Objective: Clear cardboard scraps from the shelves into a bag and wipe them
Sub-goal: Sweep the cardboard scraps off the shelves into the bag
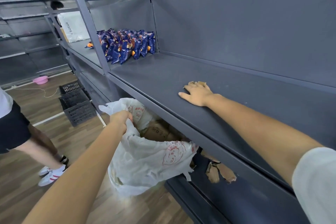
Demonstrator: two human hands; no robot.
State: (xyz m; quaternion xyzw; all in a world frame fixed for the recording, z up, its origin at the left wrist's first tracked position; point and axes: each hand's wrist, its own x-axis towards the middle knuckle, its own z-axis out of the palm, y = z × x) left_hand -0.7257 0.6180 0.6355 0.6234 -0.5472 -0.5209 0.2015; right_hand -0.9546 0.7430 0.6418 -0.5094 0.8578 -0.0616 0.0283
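Not much to the outfit honestly. Both forearms are bare all the way down, nothing on either wrist that I can spot, no gloves on the left hand (pixel 121 118) or the right hand (pixel 197 93). Only clothing showing is a short light grey sleeve (pixel 316 183) on the right arm, plain, soft-looking fabric, no print.
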